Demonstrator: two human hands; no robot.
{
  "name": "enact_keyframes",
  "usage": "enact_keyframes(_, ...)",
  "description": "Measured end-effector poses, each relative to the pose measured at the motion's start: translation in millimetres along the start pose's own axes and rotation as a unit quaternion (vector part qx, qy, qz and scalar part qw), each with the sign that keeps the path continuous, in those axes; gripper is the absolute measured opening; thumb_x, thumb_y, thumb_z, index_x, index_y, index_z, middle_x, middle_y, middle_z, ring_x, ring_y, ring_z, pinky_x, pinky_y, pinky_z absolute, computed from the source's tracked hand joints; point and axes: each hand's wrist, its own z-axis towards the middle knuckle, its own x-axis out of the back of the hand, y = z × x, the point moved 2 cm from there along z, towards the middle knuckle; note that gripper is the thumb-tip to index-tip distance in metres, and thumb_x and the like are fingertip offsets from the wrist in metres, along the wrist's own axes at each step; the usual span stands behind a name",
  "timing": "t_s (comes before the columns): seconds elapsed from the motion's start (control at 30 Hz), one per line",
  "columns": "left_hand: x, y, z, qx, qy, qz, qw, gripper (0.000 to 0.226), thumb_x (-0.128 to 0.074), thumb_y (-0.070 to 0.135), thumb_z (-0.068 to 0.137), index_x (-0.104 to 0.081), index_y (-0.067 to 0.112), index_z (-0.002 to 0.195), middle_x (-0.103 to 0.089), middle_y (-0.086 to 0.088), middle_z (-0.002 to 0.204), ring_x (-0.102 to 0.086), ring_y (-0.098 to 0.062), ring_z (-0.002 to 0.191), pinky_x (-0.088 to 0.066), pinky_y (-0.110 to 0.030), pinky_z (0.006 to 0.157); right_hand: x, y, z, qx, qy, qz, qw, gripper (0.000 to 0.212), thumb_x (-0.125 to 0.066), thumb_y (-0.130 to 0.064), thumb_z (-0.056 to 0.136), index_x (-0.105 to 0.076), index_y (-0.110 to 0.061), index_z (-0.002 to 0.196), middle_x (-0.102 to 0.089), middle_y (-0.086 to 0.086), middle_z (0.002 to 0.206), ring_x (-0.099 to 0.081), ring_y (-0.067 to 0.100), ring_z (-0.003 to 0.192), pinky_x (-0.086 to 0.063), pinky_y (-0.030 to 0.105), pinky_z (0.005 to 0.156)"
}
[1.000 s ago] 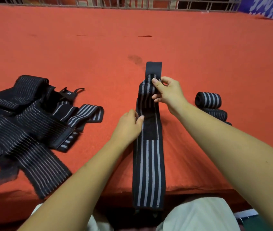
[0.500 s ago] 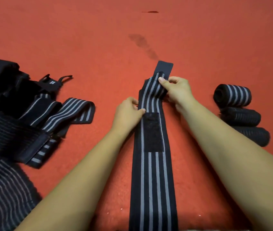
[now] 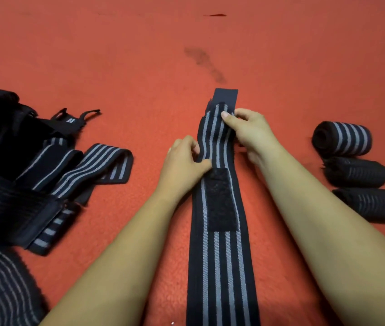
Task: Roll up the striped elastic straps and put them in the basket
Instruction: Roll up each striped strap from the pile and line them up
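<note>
A long black strap with grey stripes point(image 3: 221, 267) lies lengthwise on the red surface, running away from me, with a black velcro patch point(image 3: 221, 198) on top. Its far end is folded back over itself. My left hand point(image 3: 182, 165) pinches the strap's left edge just beyond the patch. My right hand point(image 3: 250, 130) grips the folded far end, thumb on top. Three rolled straps point(image 3: 343, 138) lie in a row at the right. No basket is in view.
A heap of unrolled black striped straps point(image 3: 22, 184) covers the left side, one loop point(image 3: 106, 165) reaching toward the middle. The red cloth surface point(image 3: 139, 67) carries a dark stain point(image 3: 203, 62) beyond the strap.
The view has dropped and moved closer to the surface. Both hands stay on the strap's far part, and the left hand has slid a little further along its edge.
</note>
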Motion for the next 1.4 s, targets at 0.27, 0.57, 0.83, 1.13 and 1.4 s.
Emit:
enact_keyframes(0.27,14,6,10,0.093,0.041,-0.286,0.953,0.039,-0.056,0.053,0.087,-0.063,0.022,0.110,-0.068,0.004,0.106,-0.061,-0.011,0.096,-0.045,-0.031,0.086,4,3,-33,0.152,-0.035,0.119,0.981,0.019,-0.064,-0.023,0.092,-0.062,-0.004,0.092,-0.059,0.012,0.088,-0.056,0.024,0.085,-0.046,0.044,0.079)
enact_keyframes(0.57,17,7,10,0.033,0.013,-0.377,0.925,0.023,-0.055,0.016,0.099,-0.073,0.015,0.084,-0.069,-0.005,0.081,-0.061,-0.018,0.080,-0.048,-0.033,0.074,7,0,-47,0.209,-0.018,0.075,0.975,0.022,-0.061,-0.021,0.091,-0.064,0.000,0.095,-0.059,0.014,0.090,-0.055,0.020,0.086,-0.045,0.039,0.080)
enact_keyframes(0.83,29,12,9,0.000,0.050,-0.395,0.918,0.022,-0.056,0.014,0.102,-0.072,0.001,0.108,-0.074,-0.021,0.105,-0.069,-0.026,0.095,-0.056,-0.046,0.092,2,-9,-64,0.203,-0.121,0.011,0.972,0.011,-0.064,-0.015,0.090,-0.069,-0.010,0.098,-0.069,0.005,0.088,-0.063,0.015,0.081,-0.051,0.034,0.073)
enact_keyframes(1.13,33,19,7,-0.046,-0.011,-0.402,0.915,0.030,-0.054,0.003,0.100,-0.063,0.005,0.129,-0.074,-0.010,0.112,-0.070,-0.017,0.097,-0.056,-0.030,0.086,1,-10,-66,0.178,-0.057,0.053,0.981,0.014,-0.069,-0.007,0.091,-0.069,-0.016,0.103,-0.075,0.015,0.095,-0.068,0.021,0.082,-0.056,0.046,0.078)
enact_keyframes(1.4,32,18,4,-0.060,-0.033,-0.391,0.918,0.040,-0.055,0.003,0.100,-0.055,0.012,0.139,-0.074,-0.017,0.109,-0.071,-0.023,0.097,-0.056,-0.033,0.087,3,-10,-67,0.167,-0.046,0.068,0.983,0.025,-0.070,-0.007,0.090,-0.063,-0.018,0.111,-0.075,0.011,0.087,-0.068,0.020,0.077,-0.054,0.039,0.072)
